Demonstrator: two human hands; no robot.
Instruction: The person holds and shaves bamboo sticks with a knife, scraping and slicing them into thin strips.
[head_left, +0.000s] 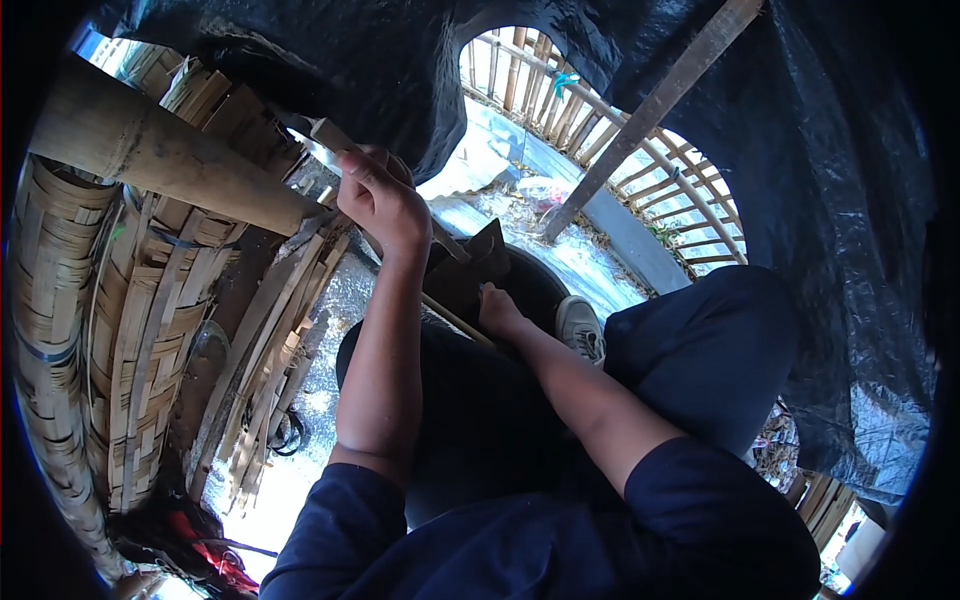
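Note:
My left hand (385, 205) is raised and closed in a fist around a wooden handle (330, 135), whose squared end sticks out above the thumb. Below the fist, a wooden shaft (450, 243) runs down towards a broad, dark, pointed blade (486, 257); my hand and wrist hide part of the line between them. Lower down, my right hand (500, 310) is closed right by the blade's lower edge, with a small bluish spot at its fingertips. What it grips is hidden. A thin stick (455, 320) lies just left of it, over a dark round tub (540, 290).
A thick bamboo pole (170, 165) and woven bamboo panels (60, 260) stand close on the left. Black plastic sheeting (840, 230) hangs above and right. A slanting wooden post (650, 120) crosses the opening ahead. My shoe (578, 328) is beside the tub.

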